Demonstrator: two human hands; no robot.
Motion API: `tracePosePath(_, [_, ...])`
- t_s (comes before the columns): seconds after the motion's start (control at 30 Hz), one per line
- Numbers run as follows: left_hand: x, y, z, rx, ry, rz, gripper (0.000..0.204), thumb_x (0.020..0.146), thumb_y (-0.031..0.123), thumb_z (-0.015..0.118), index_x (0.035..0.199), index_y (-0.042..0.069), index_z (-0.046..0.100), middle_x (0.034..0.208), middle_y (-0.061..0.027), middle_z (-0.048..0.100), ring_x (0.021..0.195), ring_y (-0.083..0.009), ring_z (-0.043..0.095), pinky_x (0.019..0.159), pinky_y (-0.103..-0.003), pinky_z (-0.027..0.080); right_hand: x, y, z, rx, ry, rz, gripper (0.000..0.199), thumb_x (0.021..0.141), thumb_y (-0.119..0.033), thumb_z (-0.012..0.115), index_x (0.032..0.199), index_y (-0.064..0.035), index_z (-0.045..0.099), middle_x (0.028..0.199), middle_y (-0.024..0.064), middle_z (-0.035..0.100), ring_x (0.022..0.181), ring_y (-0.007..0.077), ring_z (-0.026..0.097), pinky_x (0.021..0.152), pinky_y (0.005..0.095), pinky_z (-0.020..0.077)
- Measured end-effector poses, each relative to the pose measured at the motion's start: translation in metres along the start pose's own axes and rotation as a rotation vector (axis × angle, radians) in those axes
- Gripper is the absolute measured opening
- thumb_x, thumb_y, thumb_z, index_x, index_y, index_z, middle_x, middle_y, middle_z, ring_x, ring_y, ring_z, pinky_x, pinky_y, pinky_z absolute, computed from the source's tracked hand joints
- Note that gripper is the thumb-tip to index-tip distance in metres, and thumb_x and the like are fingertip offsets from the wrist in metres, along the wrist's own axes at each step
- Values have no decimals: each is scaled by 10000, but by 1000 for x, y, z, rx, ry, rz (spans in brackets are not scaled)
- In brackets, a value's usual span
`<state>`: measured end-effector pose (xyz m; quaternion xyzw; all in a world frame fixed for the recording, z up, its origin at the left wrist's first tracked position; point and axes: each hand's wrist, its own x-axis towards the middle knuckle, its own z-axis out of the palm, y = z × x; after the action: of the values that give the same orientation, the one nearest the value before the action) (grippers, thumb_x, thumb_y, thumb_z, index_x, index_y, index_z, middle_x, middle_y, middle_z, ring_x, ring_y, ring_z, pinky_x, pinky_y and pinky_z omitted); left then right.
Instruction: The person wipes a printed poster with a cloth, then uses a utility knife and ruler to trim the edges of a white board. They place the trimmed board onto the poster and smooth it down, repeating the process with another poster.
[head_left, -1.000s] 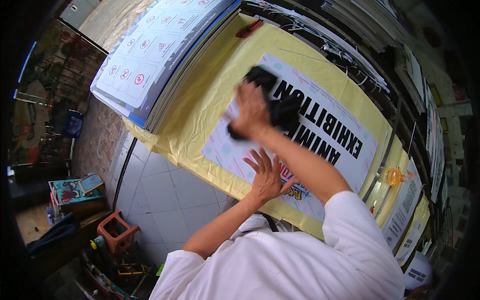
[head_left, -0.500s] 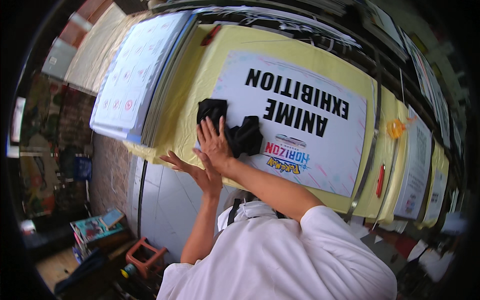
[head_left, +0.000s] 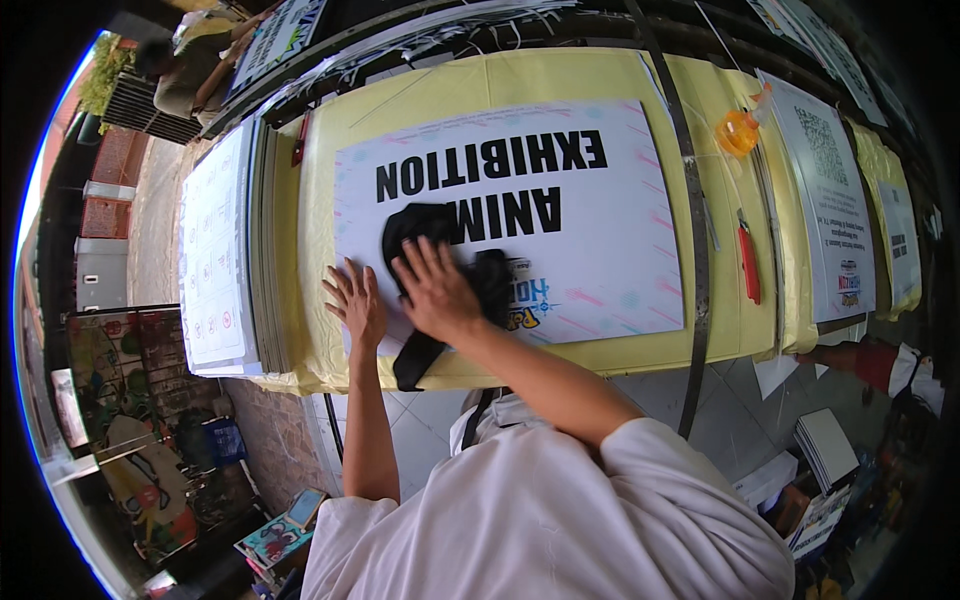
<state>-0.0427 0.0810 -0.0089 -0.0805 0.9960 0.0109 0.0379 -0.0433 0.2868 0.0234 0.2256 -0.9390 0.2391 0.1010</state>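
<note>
A white printed board [head_left: 620, 230] with large black lettering and a coloured logo lies flat on a yellow-covered table. My right hand [head_left: 440, 290] presses flat, fingers spread, on a bunched black cloth [head_left: 412, 222]. The cloth hides some of the lettering and part of the logo; one strip of it hangs toward the near edge. My left hand [head_left: 358, 305] rests with fingers apart at the left side of the board, just beside the cloth, holding nothing.
At left stands a stack of printed boards [head_left: 215, 270]. To the right are a dark metal bar [head_left: 693, 260], a red utility knife [head_left: 748, 262], an orange spray bottle [head_left: 738, 132] and another printed board [head_left: 825, 190]. Another person [head_left: 190, 75] is at the far left.
The cloth under my right hand has slid rightward over the board's lettering and logo. My left hand has left my right wrist and settled on the board's left side. The view has turned.
</note>
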Motion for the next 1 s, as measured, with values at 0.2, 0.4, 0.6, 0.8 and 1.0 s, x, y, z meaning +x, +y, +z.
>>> tracePosePath(0.2, [-12,37,-13,-170,176,-160,829,1031,654,390,1646,110,277,1725,-213,110,1597,-415,11,1260,-604,-6,-70,152,-103,-197,74,248,643,948,-394,610,1496,-69,524,1600,223,409,1508,436,321,1229,579,272])
tracePosePath(0.4, [-14,44,-28,-135,170,-157,853,1028,650,405,1642,74,269,1714,-232,141,1597,-415,16,1261,-599,2,-2,213,-112,-364,100,468,674,979,-430,576,1510,-23,486,1598,279,382,1511,474,295,1228,578,267])
tracePosePath(0.6, [-14,37,-17,-290,203,-174,750,1086,527,337,1648,45,218,1711,-245,142,1597,-411,42,1264,-585,8,77,76,-1,15,103,7,703,948,-390,590,1484,42,452,1557,291,424,1487,443,348,1217,590,269])
tracePosePath(0.8, [-21,24,-8,-851,572,-157,773,1101,526,280,1651,3,131,1711,-263,115,1595,-407,79,1284,-484,59,97,-29,60,159,-375,-454,603,1032,-337,481,1549,-30,437,1646,206,357,1536,364,311,1269,535,185])
tracePosePath(1.0, [-13,25,-8,-271,231,-209,726,1100,534,277,1640,51,256,1705,-243,172,1592,-411,103,1276,-532,79,166,28,52,45,-204,-115,608,1061,-362,461,1558,-15,415,1649,193,360,1540,356,299,1264,525,183])
